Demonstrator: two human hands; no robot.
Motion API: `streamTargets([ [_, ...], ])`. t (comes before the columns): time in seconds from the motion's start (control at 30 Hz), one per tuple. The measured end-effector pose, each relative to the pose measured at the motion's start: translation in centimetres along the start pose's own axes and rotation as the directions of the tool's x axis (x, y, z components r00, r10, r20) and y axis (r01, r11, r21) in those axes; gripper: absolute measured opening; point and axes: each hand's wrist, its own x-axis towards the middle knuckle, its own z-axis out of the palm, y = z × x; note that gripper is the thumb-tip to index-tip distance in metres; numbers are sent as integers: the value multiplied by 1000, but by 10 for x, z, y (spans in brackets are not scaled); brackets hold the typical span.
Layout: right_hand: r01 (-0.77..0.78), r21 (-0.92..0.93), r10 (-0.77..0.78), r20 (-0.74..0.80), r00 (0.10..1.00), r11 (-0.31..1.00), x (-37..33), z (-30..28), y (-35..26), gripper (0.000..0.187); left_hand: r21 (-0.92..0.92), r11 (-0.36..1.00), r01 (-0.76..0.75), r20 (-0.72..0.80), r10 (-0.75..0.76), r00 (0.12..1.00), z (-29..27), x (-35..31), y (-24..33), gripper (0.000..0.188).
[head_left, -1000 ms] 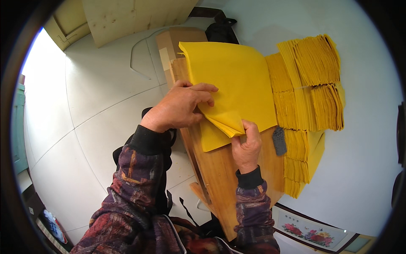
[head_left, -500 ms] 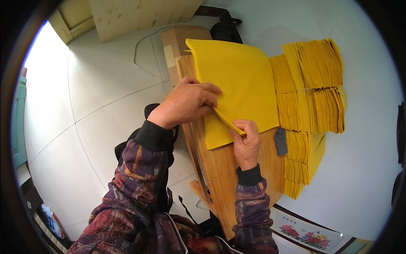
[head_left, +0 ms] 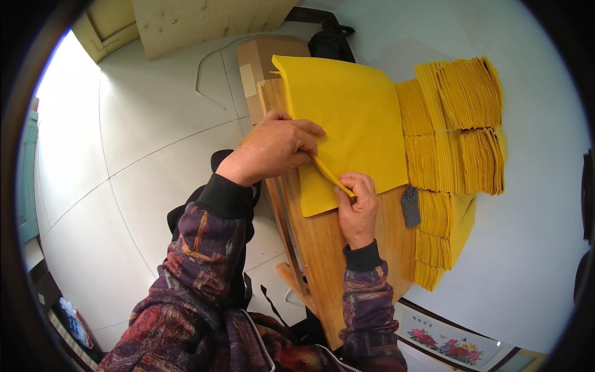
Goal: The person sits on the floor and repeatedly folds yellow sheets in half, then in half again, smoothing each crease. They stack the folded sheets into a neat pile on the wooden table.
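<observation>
Heads up: your left hand (head_left: 276, 149) is pressing flat on the yellow paper sheet (head_left: 347, 118) at the bench's (head_left: 328, 248) left edge, while your right hand (head_left: 356, 208) has its fingers (head_left: 354, 185) pinched on the narrow folded strip at the sheet's near corner. Judging from this, if you drag that crease while the left hand lets up, the sheet could skew and the fold run crooked. It also overhangs the far end a bit, so it might slide. Careful with your elbow near the folded yellow stacks (head_left: 455, 130) along the right edge.
</observation>
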Motion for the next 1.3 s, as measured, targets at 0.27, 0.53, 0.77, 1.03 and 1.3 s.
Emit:
streamTargets([
  [0.27, -25, 16, 25, 7, 1000, 1000, 1, 1, -5, 16, -30, 999, 23, 14, -23, 1000, -3, 0, 2, 6],
  [0.53, 105, -99, -109, -39, 993, 989, 4, 2, -10, 28, 47, 998, 41, -49, -38, 998, -2, 0, 8, 36],
  [0.77, 23, -98, -35, -127, 991, 995, -38, -37, -15, 35, 58, 996, 72, -90, -67, 994, 3, -1, 17, 60],
  [1.03, -202, -138, 189, -97, 977, 970, -210, -68, -41, 35, 86, 987, 137, -59, -132, 989, 15, -7, 12, 53],
  [1.3, -373, -196, 331, -217, 919, 907, -339, -88, -49, 32, 308, 951, -11, -216, 81, 973, 58, -60, 77, 45],
])
